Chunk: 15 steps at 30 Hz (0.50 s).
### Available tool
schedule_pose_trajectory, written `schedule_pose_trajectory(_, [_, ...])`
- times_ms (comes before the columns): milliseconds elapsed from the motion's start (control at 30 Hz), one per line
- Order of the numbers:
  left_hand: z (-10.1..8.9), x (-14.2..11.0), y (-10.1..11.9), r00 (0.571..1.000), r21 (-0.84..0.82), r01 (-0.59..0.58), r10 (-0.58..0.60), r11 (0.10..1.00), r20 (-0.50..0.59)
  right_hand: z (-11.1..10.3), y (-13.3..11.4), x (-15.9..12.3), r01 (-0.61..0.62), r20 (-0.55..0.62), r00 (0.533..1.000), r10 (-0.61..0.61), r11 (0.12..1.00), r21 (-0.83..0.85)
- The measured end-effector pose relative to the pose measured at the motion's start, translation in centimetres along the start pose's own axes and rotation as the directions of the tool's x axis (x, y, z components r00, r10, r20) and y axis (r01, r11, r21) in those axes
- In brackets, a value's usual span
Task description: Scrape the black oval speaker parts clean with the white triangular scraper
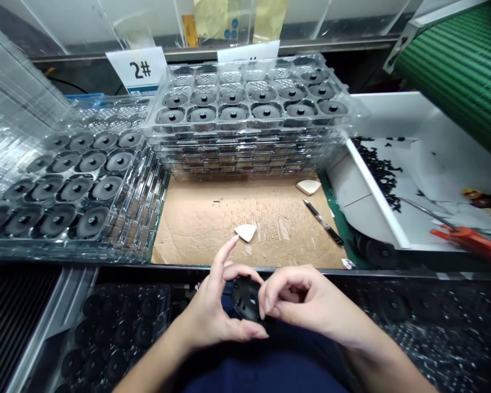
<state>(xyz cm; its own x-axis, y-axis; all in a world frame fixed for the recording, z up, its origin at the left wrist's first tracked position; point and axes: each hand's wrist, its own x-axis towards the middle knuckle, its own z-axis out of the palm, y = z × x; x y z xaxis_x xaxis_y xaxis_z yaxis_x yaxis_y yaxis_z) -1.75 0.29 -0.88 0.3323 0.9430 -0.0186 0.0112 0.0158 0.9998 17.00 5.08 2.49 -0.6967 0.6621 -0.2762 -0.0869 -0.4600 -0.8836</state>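
Close to my body, below the bench edge, I have a black round plastic part (244, 299) with small raised features on its face. My left hand (213, 305) holds it by the rim, the index finger stretched upward and the thumb below. At the part's right edge, the thumb and fingers of my right hand (300, 300) are pinched together. Whatever sits between those fingertips is hidden. Just beyond my left index finger, a cream wedge-shaped piece (246, 232) lies on the cardboard sheet (196, 218).
Clear trays of round black parts are stacked at the left (76, 188) and back (233, 113). A second cream wedge (309, 187) and a pen (323, 222) lie on the cardboard. To the right, a white bin (376, 191) holds small black pieces and an orange-handled tool (466, 237).
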Motion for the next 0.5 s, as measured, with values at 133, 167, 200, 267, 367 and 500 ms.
schedule_pose_trajectory(133, [0.1,0.3,-0.3,0.988,0.090,-0.141,0.146,0.986,-0.056,0.1,1.0,-0.9,0.048,-0.199,0.978,-0.062,0.996,-0.074])
schedule_pose_trajectory(167, [0.1,0.4,-0.5,0.981,0.120,-0.171,0.180,0.978,-0.073,0.2,1.3,-1.3,0.080,-0.258,0.959,-0.117,0.985,-0.152])
schedule_pose_trajectory(200, [0.1,0.6,-0.6,0.975,0.152,-0.191,0.205,0.970,-0.086,0.3,1.7,-1.6,0.108,-0.302,0.936,-0.182,0.963,-0.246])
schedule_pose_trajectory(267, [0.1,0.9,-0.8,0.971,0.207,-0.207,0.227,0.956,-0.079,0.3,2.4,-2.5,0.145,-0.335,0.889,-0.311,0.887,-0.438])
schedule_pose_trajectory(367, [0.2,1.2,-1.1,0.977,0.245,-0.203,0.212,0.948,-0.011,-0.1,3.1,-3.3,0.181,-0.303,0.843,-0.446,0.763,-0.620])
schedule_pose_trajectory(500, [0.2,1.8,-1.2,0.992,0.200,-0.124,0.129,0.972,-0.011,-1.8,3.2,-2.8,0.198,-0.161,0.855,-0.492,0.597,-0.777])
